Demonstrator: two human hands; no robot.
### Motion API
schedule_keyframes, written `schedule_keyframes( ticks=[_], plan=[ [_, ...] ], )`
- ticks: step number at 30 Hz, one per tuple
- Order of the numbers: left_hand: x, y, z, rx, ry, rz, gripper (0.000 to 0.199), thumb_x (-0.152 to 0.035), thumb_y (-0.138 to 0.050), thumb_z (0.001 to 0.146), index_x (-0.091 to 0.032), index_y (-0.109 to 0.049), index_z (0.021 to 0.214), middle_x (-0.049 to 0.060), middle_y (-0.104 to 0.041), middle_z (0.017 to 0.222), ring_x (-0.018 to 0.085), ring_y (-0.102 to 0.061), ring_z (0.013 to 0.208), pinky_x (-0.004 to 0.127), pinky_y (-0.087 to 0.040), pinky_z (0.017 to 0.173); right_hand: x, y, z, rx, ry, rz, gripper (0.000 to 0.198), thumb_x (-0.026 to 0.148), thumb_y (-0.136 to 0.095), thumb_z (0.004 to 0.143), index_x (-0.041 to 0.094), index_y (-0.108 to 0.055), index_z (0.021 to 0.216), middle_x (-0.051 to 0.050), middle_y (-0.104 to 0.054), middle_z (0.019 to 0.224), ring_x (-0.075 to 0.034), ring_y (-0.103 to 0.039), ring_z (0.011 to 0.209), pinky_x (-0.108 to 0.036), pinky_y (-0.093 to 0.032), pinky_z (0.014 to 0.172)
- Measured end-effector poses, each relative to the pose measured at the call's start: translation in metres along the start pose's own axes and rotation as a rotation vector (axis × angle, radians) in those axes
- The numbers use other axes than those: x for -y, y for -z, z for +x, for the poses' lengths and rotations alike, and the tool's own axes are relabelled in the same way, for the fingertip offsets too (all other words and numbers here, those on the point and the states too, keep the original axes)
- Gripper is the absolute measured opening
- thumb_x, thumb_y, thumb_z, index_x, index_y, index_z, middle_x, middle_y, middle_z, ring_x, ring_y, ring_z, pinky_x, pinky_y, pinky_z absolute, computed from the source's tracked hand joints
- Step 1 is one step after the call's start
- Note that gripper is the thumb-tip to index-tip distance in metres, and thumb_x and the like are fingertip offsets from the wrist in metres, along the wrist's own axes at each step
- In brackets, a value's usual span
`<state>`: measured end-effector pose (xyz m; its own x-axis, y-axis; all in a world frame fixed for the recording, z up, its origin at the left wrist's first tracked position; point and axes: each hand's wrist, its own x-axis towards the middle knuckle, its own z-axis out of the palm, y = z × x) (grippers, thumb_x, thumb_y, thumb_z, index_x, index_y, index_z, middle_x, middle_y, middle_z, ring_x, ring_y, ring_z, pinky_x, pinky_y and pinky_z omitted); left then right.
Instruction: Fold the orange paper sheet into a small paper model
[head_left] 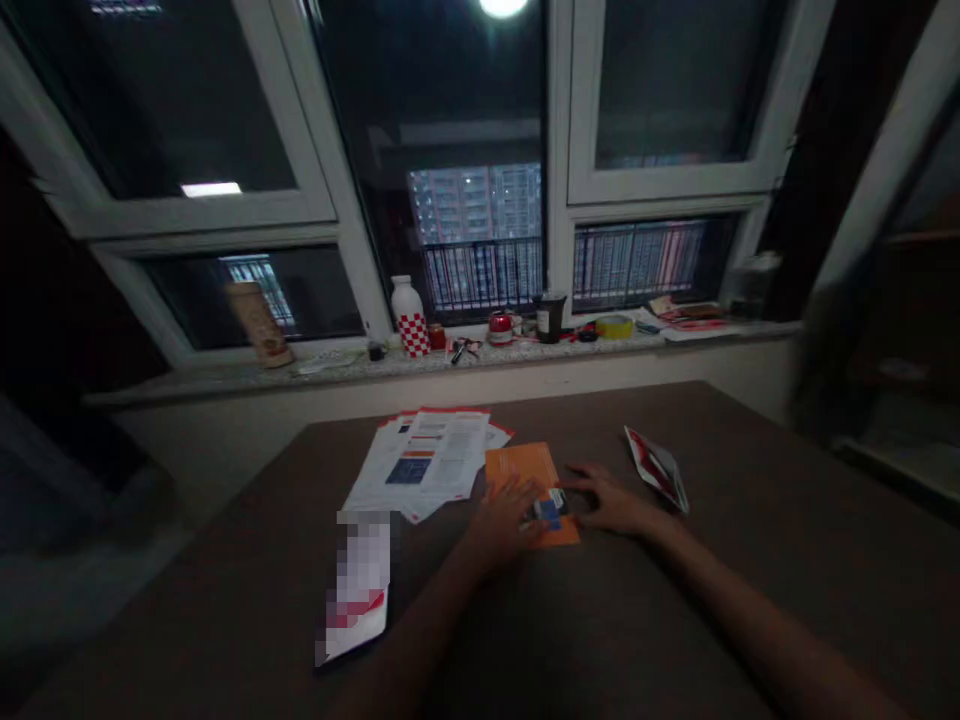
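"the left hand (504, 522) and the right hand (611, 503) are both at the orange booklet (519, 460). what is the left one doing?"

"it lies palm down over the left side of the booklet, fingers reaching out. nobody can tell if it grips anything."

"and the right one?"

"it is at the right edge. its thumb and fingers are wide apart. it is too dim to tell if it touches the paper."

"what is the blue and white patch (551, 509) between the hands?"

"it is on the booklet, but it could be a picture or a thing. nobody can tell."

"where is the booklet?"

"on the brown surface (757, 480), right beside a messy pile of white papers (442, 455)."

"what else is there?"

"a folded red and white thing (654, 468) sits off to the right. a flat thing covered in blurry squares (360, 580) lies to the left, nearer the person. a checked bottle (411, 318) and a dark cup (550, 320) stand on the window sill (337, 372)."
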<state>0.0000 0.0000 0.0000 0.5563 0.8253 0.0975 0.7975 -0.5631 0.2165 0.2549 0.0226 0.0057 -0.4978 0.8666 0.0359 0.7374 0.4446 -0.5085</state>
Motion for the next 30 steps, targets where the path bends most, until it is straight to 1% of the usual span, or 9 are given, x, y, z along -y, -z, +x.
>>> schedule_keyframes(
  ticks=[6,11,17,19,22,24,26,30],
  plan=[
    [0.000,-0.002,-0.002,0.002,-0.012,-0.019,0.063,-0.061,-0.032,0.095,-0.031,-0.027,0.150,-0.001,-0.027,0.157,0.026,-0.013,0.147,0.055,-0.013,0.118,-0.005,0.001,-0.006,0.062,0.023,0.011,0.079,0.049,-0.076,0.066,0.033,-0.049,0.139,-0.007,-0.023,0.158,-0.035,-0.016,0.145,-0.052,-0.013,0.116],
    [-0.002,0.000,-0.002,-0.005,-0.006,-0.021,0.062,-0.060,-0.034,0.095,-0.030,-0.029,0.149,-0.001,-0.028,0.157,0.027,-0.015,0.147,0.055,-0.013,0.117,-0.004,0.002,-0.008,0.081,0.035,0.016,0.087,0.051,-0.078,0.062,0.035,-0.045,0.141,-0.007,-0.020,0.159,-0.036,-0.013,0.146,-0.054,-0.010,0.116],
    [-0.002,0.000,-0.002,0.003,-0.005,-0.018,0.061,-0.059,-0.035,0.095,-0.030,-0.029,0.149,-0.001,-0.028,0.157,0.027,-0.014,0.147,0.055,-0.014,0.117,-0.005,0.002,-0.011,0.050,0.058,0.038,0.086,0.051,-0.079,0.062,0.036,-0.046,0.141,-0.007,-0.022,0.159,-0.036,-0.014,0.145,-0.055,-0.010,0.116],
    [-0.002,-0.001,-0.002,-0.001,-0.011,-0.018,0.061,-0.059,-0.035,0.095,-0.031,-0.029,0.149,-0.001,-0.028,0.157,0.027,-0.014,0.147,0.055,-0.014,0.117,-0.006,0.002,-0.013,0.020,0.068,0.059,0.077,0.054,-0.076,0.066,0.036,-0.051,0.137,-0.007,-0.026,0.157,-0.035,-0.017,0.145,-0.055,-0.012,0.115],
    [-0.001,0.000,-0.003,0.000,-0.017,-0.020,0.062,-0.059,-0.037,0.095,-0.031,-0.029,0.149,-0.001,-0.029,0.157,0.027,-0.015,0.147,0.056,-0.013,0.117,-0.008,-0.001,-0.013,-0.067,0.086,0.097,0.046,0.053,-0.067,0.079,0.034,-0.066,0.120,-0.006,-0.040,0.150,-0.031,-0.031,0.140,-0.052,-0.020,0.114],
    [-0.002,0.001,-0.003,0.005,-0.026,-0.022,0.061,-0.059,-0.037,0.094,-0.032,-0.031,0.148,-0.001,-0.030,0.157,0.027,-0.015,0.147,0.056,-0.013,0.117,-0.010,-0.003,-0.011,-0.133,0.095,0.096,0.031,0.047,-0.062,0.084,0.032,-0.073,0.109,-0.006,-0.047,0.144,-0.029,-0.038,0.135,-0.049,-0.026,0.112],
    [-0.003,0.003,-0.004,0.011,-0.032,-0.029,0.060,-0.059,-0.036,0.094,-0.033,-0.032,0.148,-0.001,-0.030,0.157,0.027,-0.015,0.147,0.056,-0.012,0.117,-0.012,-0.006,-0.007,-0.179,0.092,0.075,0.025,0.043,-0.060,0.086,0.031,-0.075,0.102,-0.006,-0.052,0.139,-0.028,-0.043,0.130,-0.047,-0.030,0.110],
    [-0.004,0.008,-0.004,0.038,-0.033,-0.041,0.061,-0.060,-0.038,0.093,-0.033,-0.032,0.148,-0.001,-0.030,0.157,0.028,-0.015,0.147,0.058,-0.012,0.116,-0.015,-0.011,0.001,-0.231,0.060,0.026,0.024,0.041,-0.057,0.089,0.032,-0.076,0.101,-0.005,-0.058,0.133,-0.026,-0.048,0.124,-0.045,-0.034,0.107]
  ],
)
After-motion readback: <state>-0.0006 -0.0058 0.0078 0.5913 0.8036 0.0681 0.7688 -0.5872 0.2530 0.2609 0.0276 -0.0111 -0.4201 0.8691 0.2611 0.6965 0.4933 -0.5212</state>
